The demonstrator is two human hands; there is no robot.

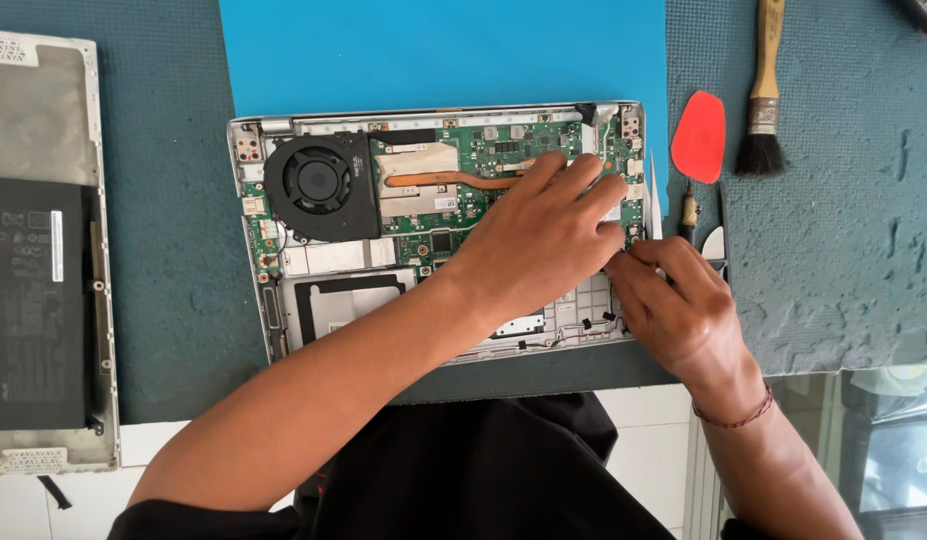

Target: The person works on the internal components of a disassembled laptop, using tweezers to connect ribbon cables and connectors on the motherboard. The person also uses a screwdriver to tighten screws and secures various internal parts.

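An opened laptop base (273, 300) lies on a blue mat (433, 50), showing a green circuit board (503, 140), a black fan (318, 185) and a copper heat pipe (433, 180). My left hand (543, 235) rests flat on the right part of the board, fingers spread toward the right edge. My right hand (673, 300) is at the laptop's right edge, fingertips pinched on something small beside the left hand's fingers; what it pinches is hidden.
A laptop bottom cover (43, 110) with a black battery (33, 300) lies at the far left. A red pry tool (699, 135), a screwdriver tip (689, 210) and a wooden-handled brush (763, 90) lie right of the laptop on dark green felt (843, 230).
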